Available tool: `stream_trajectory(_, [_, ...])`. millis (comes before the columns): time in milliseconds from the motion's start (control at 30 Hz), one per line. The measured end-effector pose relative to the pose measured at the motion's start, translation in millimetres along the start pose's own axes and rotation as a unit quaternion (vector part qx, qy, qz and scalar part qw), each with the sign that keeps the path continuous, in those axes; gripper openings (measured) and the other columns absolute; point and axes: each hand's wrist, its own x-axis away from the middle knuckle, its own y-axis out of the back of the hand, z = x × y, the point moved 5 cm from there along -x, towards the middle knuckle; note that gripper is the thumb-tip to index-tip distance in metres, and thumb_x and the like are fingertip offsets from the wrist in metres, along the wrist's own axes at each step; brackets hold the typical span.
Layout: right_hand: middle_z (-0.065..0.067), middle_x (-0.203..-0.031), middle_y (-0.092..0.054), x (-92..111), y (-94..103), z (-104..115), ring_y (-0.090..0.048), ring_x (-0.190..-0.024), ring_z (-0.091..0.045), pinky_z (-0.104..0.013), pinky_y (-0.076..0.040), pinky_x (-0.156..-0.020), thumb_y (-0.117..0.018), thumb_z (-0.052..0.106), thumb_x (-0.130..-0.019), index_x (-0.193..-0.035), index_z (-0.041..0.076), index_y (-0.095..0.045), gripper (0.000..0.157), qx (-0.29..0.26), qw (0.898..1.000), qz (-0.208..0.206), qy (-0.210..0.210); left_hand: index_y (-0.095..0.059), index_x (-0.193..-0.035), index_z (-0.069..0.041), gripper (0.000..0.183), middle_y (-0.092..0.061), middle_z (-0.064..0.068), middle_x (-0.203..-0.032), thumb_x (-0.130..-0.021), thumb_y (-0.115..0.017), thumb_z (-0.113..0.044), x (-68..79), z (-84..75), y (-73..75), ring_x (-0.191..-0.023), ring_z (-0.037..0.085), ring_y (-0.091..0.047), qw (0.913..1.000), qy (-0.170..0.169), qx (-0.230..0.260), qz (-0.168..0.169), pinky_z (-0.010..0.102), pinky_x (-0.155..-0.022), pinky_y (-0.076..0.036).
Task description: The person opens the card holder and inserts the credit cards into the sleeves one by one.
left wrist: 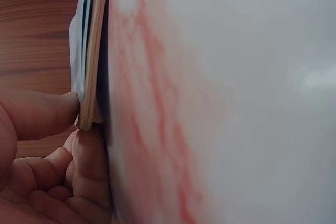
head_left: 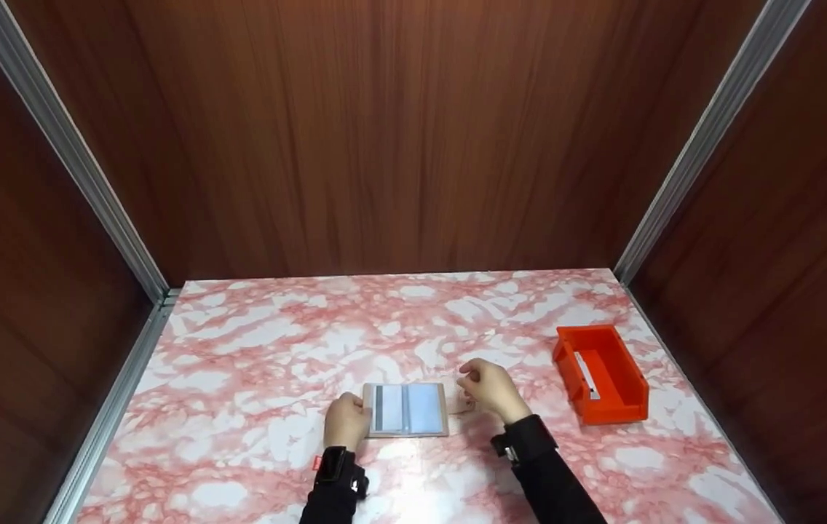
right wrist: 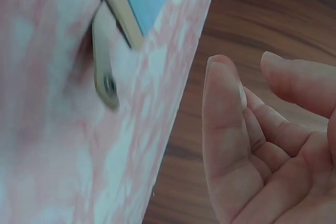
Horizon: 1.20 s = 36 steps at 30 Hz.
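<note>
An open card holder (head_left: 424,409) with clear plastic sleeves lies on the table, its pale tan cover showing at the edges. My left hand (head_left: 346,422) pinches its left edge; in the left wrist view the thumb (left wrist: 44,114) presses on the sleeves while a finger supports the cover (left wrist: 90,77) from below. From the holder's right side a short strap (right wrist: 104,59) with a metal snap sticks out. Just above that strap is my right hand (head_left: 495,393), thumb and index finger apart, with nothing between them.
An orange bin (head_left: 635,411) stands to the right of the right hand, with a thin white strip (head_left: 587,375) inside. Dark wood-grain panels (head_left: 384,145) rise behind and on both sides of the red-and-white marbled table (head_left: 275,349).
</note>
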Motion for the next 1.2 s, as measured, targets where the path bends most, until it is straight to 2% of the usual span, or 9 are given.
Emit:
stream_trajectory(233, [-0.003, -0.073, -0.063, 1.9, 29.6, -15.8, -0.066, -0.066, -0.024, -0.034, -0.054, -0.061, -0.069, 0.003, -0.089, -0.104, -0.005, -0.066, 0.018, -0.005, 0.999, -0.03, -0.035, -0.064, -0.081, 0.0, 0.008, -0.065, 0.009, -0.073, -0.077, -0.07, -0.003, -0.3, 1.5, 0.1, -0.07, 0.031, -0.063, 1.0, 0.003, -0.002, 0.003, 0.045, -0.068, -0.051])
stream_trajectory(400, [-0.003, -0.074, -0.065, 4.8, 48.2, -25.7, -0.062, -0.065, -0.016, -0.032, -0.053, -0.062, -0.069, 0.006, -0.089, -0.105, -0.004, -0.067, 0.019, 0.02, 0.998, -0.038, -0.047, -0.064, -0.081, 0.0, 0.008, -0.065, 0.01, -0.073, -0.077, -0.07, -0.003, -0.3, 1.5, -0.6, -0.069, 0.03, -0.063, 1.0, 0.001, -0.003, 0.002, 0.045, -0.068, -0.051])
stream_trajectory(567, [-0.005, -0.078, -0.067, 11.1, 66.6, -33.3, -0.064, -0.069, -0.02, -0.033, -0.052, -0.062, -0.069, 0.006, -0.09, -0.107, -0.006, -0.066, 0.021, 0.029, 0.997, -0.042, -0.05, -0.065, -0.081, 0.0, 0.009, -0.065, 0.01, -0.073, -0.078, -0.071, -0.005, -0.5, 0.2, -1.1, -0.07, 0.031, -0.063, 1.0, 0.002, -0.002, 0.0, 0.046, -0.069, -0.051])
stream_trajectory(733, [-0.006, -0.082, -0.067, 16.5, 82.4, -41.7, -0.065, -0.075, -0.023, -0.035, -0.051, -0.068, -0.068, 0.008, -0.091, -0.109, -0.006, -0.065, 0.023, 0.032, 0.997, -0.043, -0.051, -0.064, -0.081, 0.001, 0.009, -0.065, 0.009, -0.073, -0.077, -0.071, -0.004, -0.3, -0.6, 0.1, -0.07, 0.031, -0.063, 1.0, -0.005, 0.001, -0.008, 0.045, -0.068, -0.051])
stream_trajectory(967, [-0.006, -0.08, -0.067, 18.9, 102.3, -52.6, -0.064, -0.073, -0.023, -0.035, -0.05, -0.069, -0.067, 0.007, -0.091, -0.108, -0.007, -0.066, 0.022, 0.055, 0.995, -0.073, -0.048, -0.064, -0.083, 0.001, 0.01, -0.064, 0.008, -0.073, -0.077, -0.071, -0.005, 0.3, -0.3, 0.3, -0.071, 0.03, -0.062, 1.0, 0.001, 0.005, -0.005, 0.045, -0.069, -0.051])
stream_trajectory(1100, [-0.012, -0.086, -0.068, 22.4, 116.2, -57.5, -0.065, -0.077, -0.027, -0.038, -0.052, -0.072, -0.065, 0.008, -0.092, -0.11, -0.009, -0.065, 0.024, 0.053, 0.994, -0.079, -0.052, -0.065, -0.083, 0.001, 0.01, -0.065, 0.009, -0.073, -0.077, -0.071, -0.004, 0.9, -0.7, 0.5, -0.07, 0.031, -0.063, 1.0, 0.0, 0.005, -0.006, 0.046, -0.069, -0.051])
stream_trajectory(1200, [-0.018, -0.095, -0.068, 24.6, 127.4, -61.2, -0.065, -0.083, -0.032, -0.045, -0.052, -0.078, -0.064, 0.008, -0.093, -0.112, -0.01, -0.063, 0.026, 0.061, 0.993, -0.081, -0.055, -0.065, -0.082, 0.0, 0.01, -0.064, 0.01, -0.073, -0.077, -0.071, -0.005, 0.6, -0.9, 0.5, -0.07, 0.031, -0.063, 1.0, 0.0, 0.0, -0.005, 0.046, -0.069, -0.051])
